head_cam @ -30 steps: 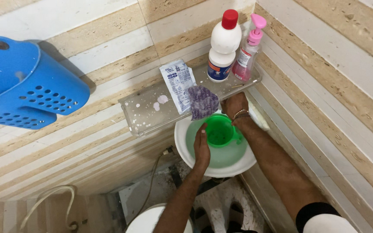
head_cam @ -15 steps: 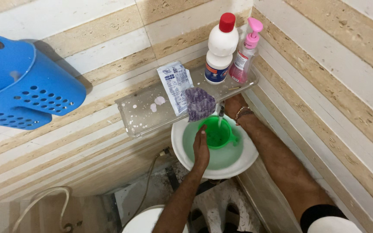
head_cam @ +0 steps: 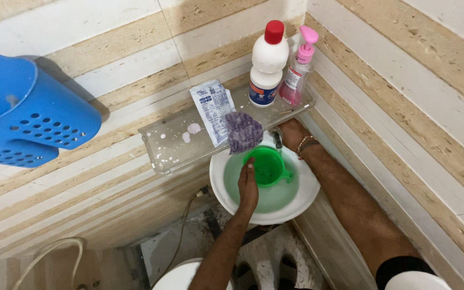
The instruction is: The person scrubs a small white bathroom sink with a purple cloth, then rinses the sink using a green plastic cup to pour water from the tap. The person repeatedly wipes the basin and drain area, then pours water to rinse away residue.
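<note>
Basket (head_cam: 25,115) of blue plastic hangs on the striped wall at far left. Next we see a clear shelf (head_cam: 167,147) carrying a white sachet (head_cam: 210,107), a purple scrubber (head_cam: 244,131), a white bottle (head_cam: 267,67) and a pink pump bottle (head_cam: 295,72). Below it our left hand (head_cam: 248,185) has its fingers closed on the rim of a green mug (head_cam: 267,166) inside the white basin (head_cam: 296,204). Our right hand (head_cam: 291,134) reaches under the shelf; we cannot tell its grip.
</note>
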